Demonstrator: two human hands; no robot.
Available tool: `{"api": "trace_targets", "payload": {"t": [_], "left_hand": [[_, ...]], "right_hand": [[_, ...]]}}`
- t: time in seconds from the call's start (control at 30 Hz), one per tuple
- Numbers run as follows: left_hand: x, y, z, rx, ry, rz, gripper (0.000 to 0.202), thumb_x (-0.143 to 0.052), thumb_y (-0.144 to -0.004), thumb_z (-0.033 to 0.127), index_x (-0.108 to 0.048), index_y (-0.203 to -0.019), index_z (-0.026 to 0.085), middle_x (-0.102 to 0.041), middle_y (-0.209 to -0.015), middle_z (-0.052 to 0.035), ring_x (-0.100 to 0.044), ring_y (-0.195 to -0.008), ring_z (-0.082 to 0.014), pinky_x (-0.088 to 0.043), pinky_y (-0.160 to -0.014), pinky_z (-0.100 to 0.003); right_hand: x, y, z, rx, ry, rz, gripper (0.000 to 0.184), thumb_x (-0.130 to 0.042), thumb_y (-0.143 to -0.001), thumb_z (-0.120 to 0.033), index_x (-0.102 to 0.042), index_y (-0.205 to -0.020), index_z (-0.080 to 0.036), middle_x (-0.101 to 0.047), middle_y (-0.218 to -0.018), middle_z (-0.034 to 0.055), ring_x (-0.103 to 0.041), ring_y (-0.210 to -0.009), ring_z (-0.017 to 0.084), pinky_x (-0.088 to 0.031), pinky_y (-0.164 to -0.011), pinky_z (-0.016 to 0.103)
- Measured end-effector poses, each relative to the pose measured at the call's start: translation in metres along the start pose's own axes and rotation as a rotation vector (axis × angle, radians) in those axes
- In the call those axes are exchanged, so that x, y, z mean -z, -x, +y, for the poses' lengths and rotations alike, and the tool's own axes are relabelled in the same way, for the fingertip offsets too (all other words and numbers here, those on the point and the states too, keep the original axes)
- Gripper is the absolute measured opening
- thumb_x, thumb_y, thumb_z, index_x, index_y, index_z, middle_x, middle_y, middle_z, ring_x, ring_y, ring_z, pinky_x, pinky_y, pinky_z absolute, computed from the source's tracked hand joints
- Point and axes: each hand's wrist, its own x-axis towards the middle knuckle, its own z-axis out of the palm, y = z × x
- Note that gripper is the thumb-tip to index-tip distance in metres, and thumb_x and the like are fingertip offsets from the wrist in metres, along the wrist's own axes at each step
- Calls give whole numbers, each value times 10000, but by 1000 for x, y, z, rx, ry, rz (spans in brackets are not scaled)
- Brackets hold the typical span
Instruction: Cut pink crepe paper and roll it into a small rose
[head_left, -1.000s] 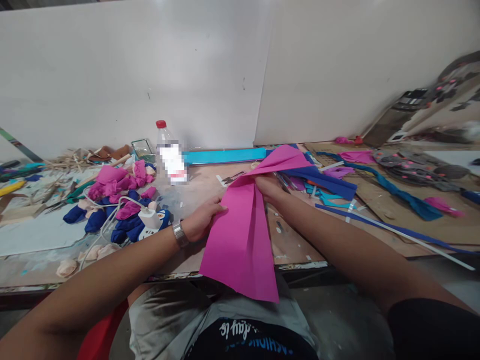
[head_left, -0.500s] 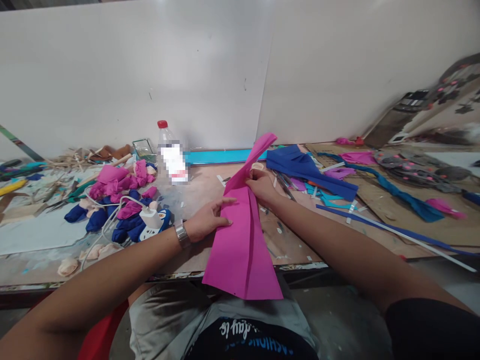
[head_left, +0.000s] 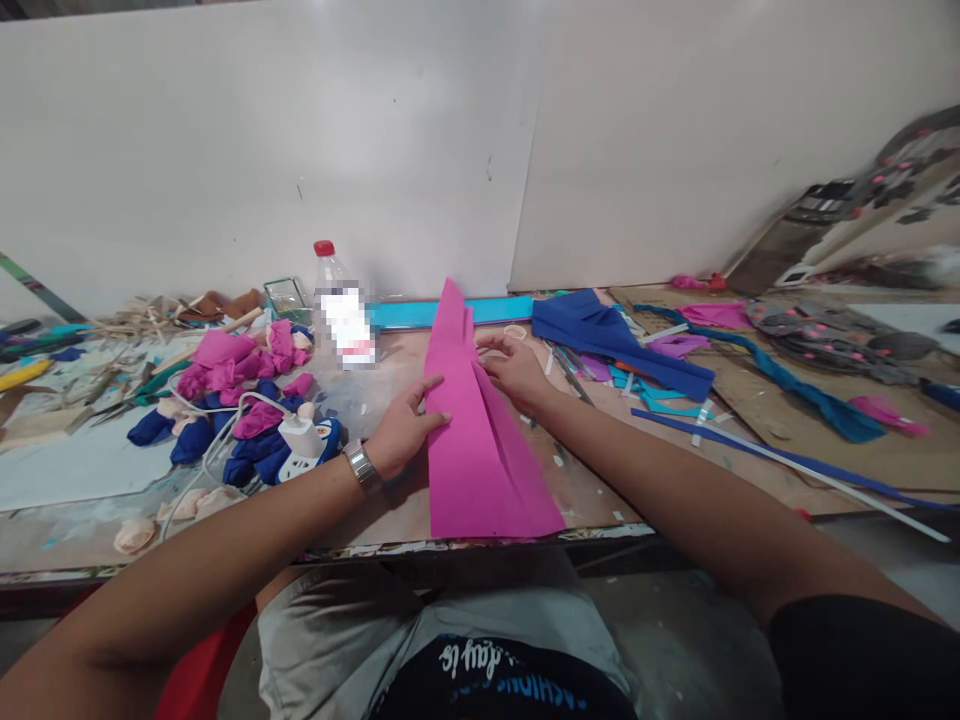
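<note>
A long pink paper-like sheet (head_left: 469, 460) lies lengthwise before me, flared at the near end, with a folded crease and a raised flap along its right side. My left hand (head_left: 405, 430), with a metal watch at the wrist, rests at its left edge. Thumb and index finger are spread, their tips on the sheet; the other fingers are partly hidden. At the right edge, beside the narrow waist of the sheet, is my right hand (head_left: 517, 372). Its fingers are apart and slightly bent, the tips close to the fold; whether they touch it I cannot tell.
Pink and blue cloth-like bundles (head_left: 259, 430) and a power strip (head_left: 311, 450) with a white cable lie left. A red-capped bottle (head_left: 330, 265) stands behind. Right are folded blue material (head_left: 622, 340), scraps and a white strip (head_left: 825, 482). A white panel (head_left: 420, 140) rises behind.
The sheet's near end has moved up from over my lap onto the table. Its far end has unfolded from the right and now points away. My right hand has loosened its pinch.
</note>
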Motion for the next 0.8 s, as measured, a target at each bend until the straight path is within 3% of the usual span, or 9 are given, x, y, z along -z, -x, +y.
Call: {"api": "trace_targets", "payload": {"t": [0.07,0.17,0.27,0.33,0.4,0.5,0.63,0.8], "left_hand": [[0,-1,1,0,-11,39,805,-762,-694,185,-520,-1462,208,-693,-1217,-98,-656,-836,-170,-541,-752,-308],[1,-1,3,-32,-89,100,790,-731,-697,176,-526,-1459,205,-678,-1245,-94,-609,-749,-139,-513,-687,-280],[1,-1,4,-79,-127,164,734,-693,-701,161,-557,-1421,203,-652,-1300,-85,-604,-783,-136,-501,-676,-255],[2,-1,3,-52,-76,178,721,-663,-711,164,-546,-1421,211,-676,-1218,-69,-602,-742,-128,-492,-641,-245],[2,-2,3,-3,-19,180,732,-629,-713,160,-525,-1436,218,-693,-1014,-35,-573,-639,-113,-456,-570,-230],[3,-2,3,46,-13,178,763,-600,-697,137,-517,-1450,224,-602,-734,27,-502,-516,-98,-376,-490,-211],[4,-2,4,57,-58,177,786,-590,-684,124,-523,-1461,225,-571,-692,35,-460,-478,-84,-341,-476,-205],[4,-1,5,92,-47,169,798,-583,-707,135,-486,-1493,235,-553,-669,34,-473,-484,-94,-341,-473,-202]], "right_hand": [[2,-2,1,7,8,12,387,-769,-710,-351,-617,-1047,-235,-706,-855,26,-659,-742,187,-549,-636,311],[6,-8,2,51,46,74,363,-761,-707,-370,-601,-1002,-232,-704,-917,26,-668,-786,174,-557,-686,307],[10,-14,4,81,138,115,337,-678,-771,-373,-572,-1050,-218,-699,-974,43,-688,-845,179,-579,-763,333],[12,-16,7,101,234,121,334,-569,-841,-335,-544,-1148,-205,-693,-1052,71,-702,-914,189,-585,-838,368],[13,-16,8,131,362,110,387,-502,-862,-261,-521,-1242,-187,-663,-1193,114,-685,-1047,205,-560,-942,405],[13,-13,7,185,594,0,462,-524,-832,-171,-563,-1293,-161,-622,-1339,151,-607,-1216,238,-477,-1076,434],[12,-9,-3,259,899,-224,382,-575,-854,-163,-675,-1222,-167,-670,-1320,136,-554,-1267,269,-400,-1136,424],[17,-8,-10,284,1189,-223,388,-466,-971,-212,-646,-1307,-143,-646,-1351,177,-497,-1312,337,-322,-1151,514]]}}
